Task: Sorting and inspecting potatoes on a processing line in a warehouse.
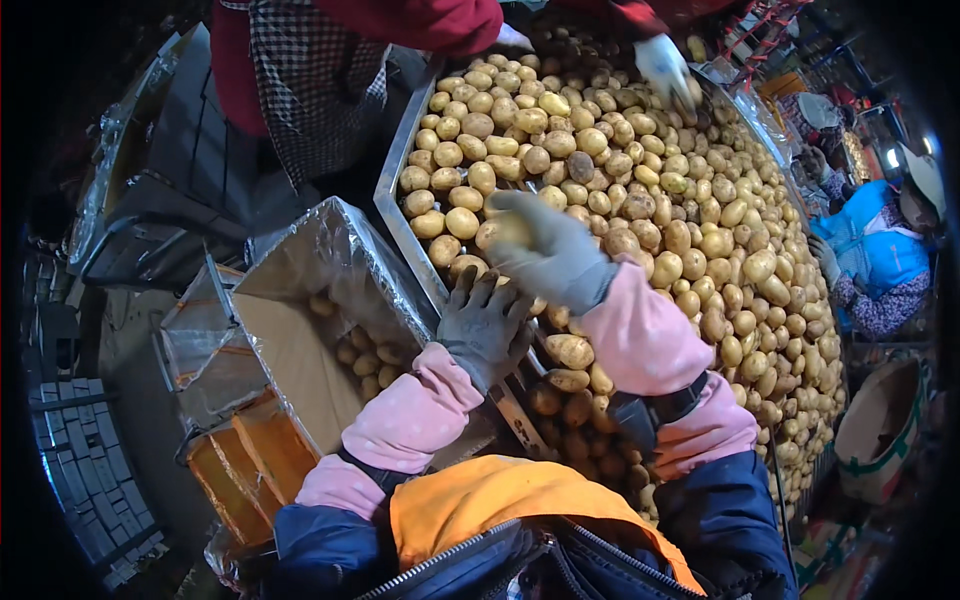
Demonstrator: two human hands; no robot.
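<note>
A large heap of potatoes (700,230) covers a metal-edged sorting table in front of me. My right hand (560,250), in a grey glove and slightly blurred, is closed around a pale potato (515,229) above the near left part of the heap. Close beside it, my left hand (485,325), in a darker grey glove, has its fingers spread at the table's metal rim (405,185), next to the nearest potatoes. I cannot make out anything held in it. Pink sleeve covers reach over both my forearms.
Left of the table stands a box (300,345) lined with clear plastic, some potatoes inside. Orange crates (240,455) adjoin it. Across the table, a co-worker's white-gloved hand (665,70) touches the potatoes. A person in blue (875,240) and a woven bag (880,430) are at right.
</note>
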